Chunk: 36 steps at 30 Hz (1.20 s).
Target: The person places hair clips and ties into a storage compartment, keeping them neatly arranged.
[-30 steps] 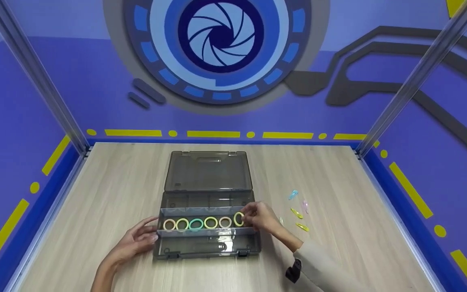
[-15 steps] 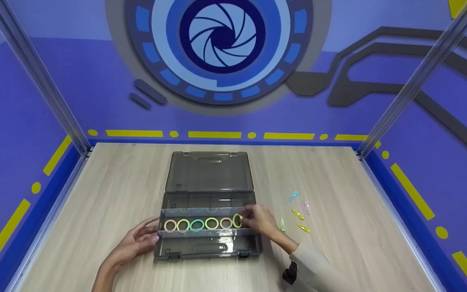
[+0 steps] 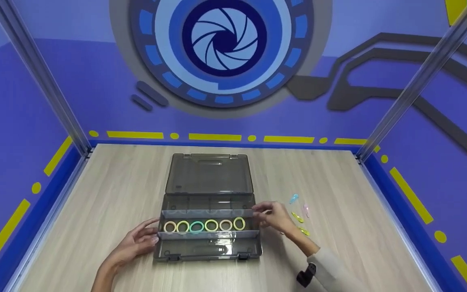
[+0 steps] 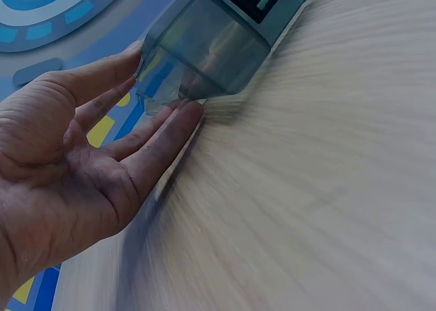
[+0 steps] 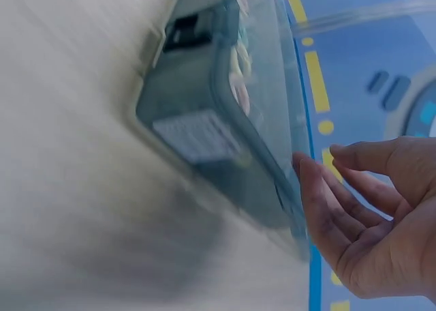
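Wood-grain tabletop (image 3: 128, 182), backed by blue-violet walls (image 3: 95, 89). Six pastel rings (image 3: 191, 228) are lined up in the middle compartment of an open smoky box (image 3: 193, 247). Its left end is touched by the left hand (image 3: 134, 245), fingers relaxed; right hand (image 3: 276, 217) held unladen by its right edge, fingers loosely bent. Small clips (image 3: 297, 217) scattered rightward. White label (image 5: 197, 135) on box side, print too blurred to be read

I can read no word, brand or number from my distant station. In the right wrist view I see a pale label (image 5: 196, 135) on the side of the box (image 5: 178, 80), but it is too blurred for me to make out any letter.
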### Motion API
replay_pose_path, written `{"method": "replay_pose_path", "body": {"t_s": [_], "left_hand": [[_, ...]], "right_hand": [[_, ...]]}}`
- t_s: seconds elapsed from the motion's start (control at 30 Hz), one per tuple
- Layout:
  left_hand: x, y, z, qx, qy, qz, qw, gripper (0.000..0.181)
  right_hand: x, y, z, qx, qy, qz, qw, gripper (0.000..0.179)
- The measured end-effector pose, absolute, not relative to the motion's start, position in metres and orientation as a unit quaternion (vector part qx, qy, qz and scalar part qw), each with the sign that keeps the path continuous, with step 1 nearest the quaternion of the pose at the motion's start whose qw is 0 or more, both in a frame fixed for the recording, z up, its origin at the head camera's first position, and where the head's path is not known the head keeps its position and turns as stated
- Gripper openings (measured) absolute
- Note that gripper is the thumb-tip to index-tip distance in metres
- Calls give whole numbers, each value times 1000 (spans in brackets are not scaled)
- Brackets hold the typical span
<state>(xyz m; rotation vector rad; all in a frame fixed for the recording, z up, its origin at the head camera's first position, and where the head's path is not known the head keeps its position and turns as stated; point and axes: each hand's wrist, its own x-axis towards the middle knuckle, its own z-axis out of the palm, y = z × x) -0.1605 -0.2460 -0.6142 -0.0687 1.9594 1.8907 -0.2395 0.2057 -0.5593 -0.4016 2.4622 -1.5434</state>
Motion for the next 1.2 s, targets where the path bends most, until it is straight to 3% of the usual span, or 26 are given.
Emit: {"method": "replay_pose_path", "body": {"t_s": [0.47, 0.9, 1.2], "left_hand": [[-160, -242, -613, -49, 710, 669, 213, 78], [-163, -243, -612, -15, 709, 675, 203, 76], [-160, -241, -614, -38, 711, 671, 206, 76]], "right_hand": [[-231, 269, -542, -131, 846, -507, 95, 21], [-241, 309, -594, -341, 867, -361, 31, 14], [-236, 307, -602, -351, 890, -292, 15, 16]]}}
